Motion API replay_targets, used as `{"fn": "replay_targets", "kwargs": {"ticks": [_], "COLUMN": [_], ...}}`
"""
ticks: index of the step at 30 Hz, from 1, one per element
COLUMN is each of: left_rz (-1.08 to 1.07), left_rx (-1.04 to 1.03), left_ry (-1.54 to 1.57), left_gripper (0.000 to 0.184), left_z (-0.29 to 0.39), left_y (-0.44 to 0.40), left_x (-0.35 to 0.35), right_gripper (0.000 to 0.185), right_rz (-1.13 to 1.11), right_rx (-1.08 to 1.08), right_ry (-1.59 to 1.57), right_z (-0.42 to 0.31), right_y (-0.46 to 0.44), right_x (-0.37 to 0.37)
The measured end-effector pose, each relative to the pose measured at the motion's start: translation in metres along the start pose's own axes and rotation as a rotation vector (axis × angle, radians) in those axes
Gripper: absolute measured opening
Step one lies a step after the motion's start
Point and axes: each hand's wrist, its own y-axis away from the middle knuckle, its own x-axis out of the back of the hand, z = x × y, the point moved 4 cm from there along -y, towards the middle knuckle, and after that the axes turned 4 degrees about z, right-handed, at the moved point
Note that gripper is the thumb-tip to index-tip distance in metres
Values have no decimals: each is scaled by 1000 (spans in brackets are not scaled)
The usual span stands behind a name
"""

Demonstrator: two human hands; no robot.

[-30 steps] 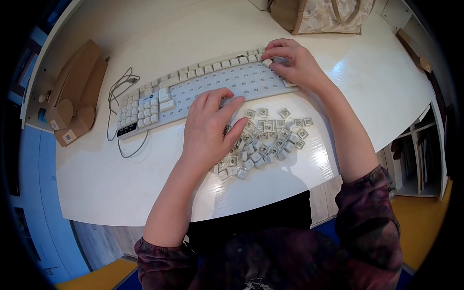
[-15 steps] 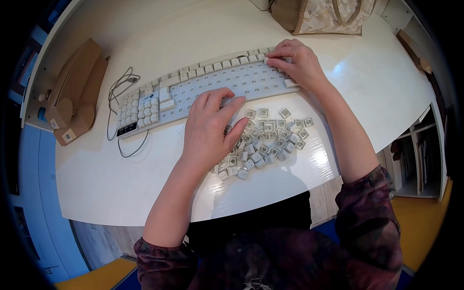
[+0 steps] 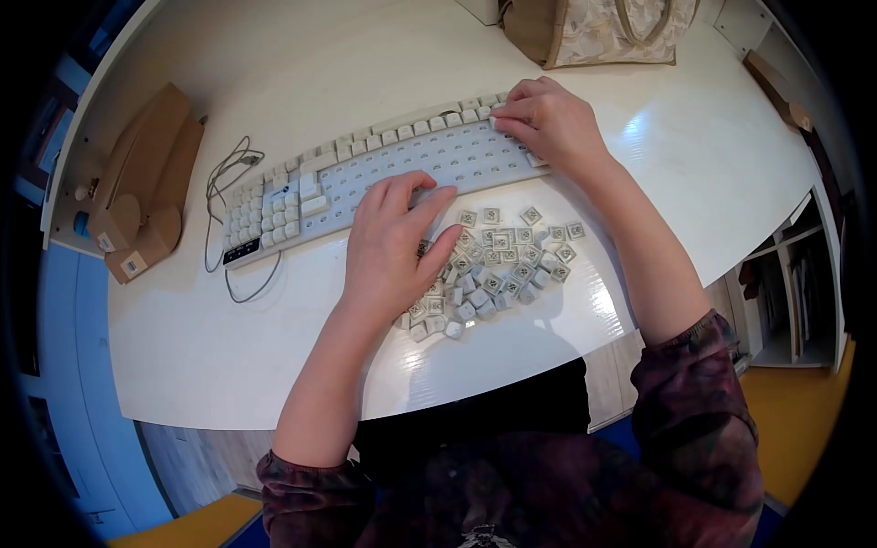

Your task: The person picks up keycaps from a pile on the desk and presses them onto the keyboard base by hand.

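A white keyboard (image 3: 388, 167) lies across the desk, its lit-marked dark panel at the near left corner. Caps cover its far rows and left-hand block, while most of the middle shows bare key sockets. At the right end, my right hand (image 3: 559, 126) has thumb and forefinger pinched on a keycap (image 3: 494, 122) at the capped row's end; the fingers partly hide it. My left hand (image 3: 388, 242) rests over the keyboard's near edge, fingers apart, thumb beside a pile of loose keycaps (image 3: 501, 259). Many of those caps lie upside down; the hand hides some.
A grey cable (image 3: 219, 173) loops left of the keyboard. Cardboard pieces (image 3: 151, 187) stand at the desk's left side. At the back right sits a patterned bag (image 3: 603, 32). Shelves (image 3: 786, 283) are beyond the white desk's (image 3: 219, 356) right edge.
The view has shifted slightly. My right hand stays pinched at the keyboard's right end, with its fingers a little closer over the keycap. My left hand keeps its place.
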Motion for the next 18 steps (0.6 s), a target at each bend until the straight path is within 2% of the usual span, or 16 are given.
{"fn": "replay_targets", "kwargs": {"ticks": [5,8,18], "left_rz": [16,15,47], "left_rx": [1,-5,48], "left_ry": [13,8,29], "left_gripper": [37,37,26], "left_z": [-2,-2,-7], "left_y": [2,2,-4], "left_x": [-1,-1,5], "right_gripper": [18,18,19], "right_rz": [86,15,-132], "right_rx": [-69,-143,-202], "right_ry": [-147,-238,-487], "right_z": [11,13,9], "right_y": [3,2,-1], "right_x": [-11,-11,-13]}}
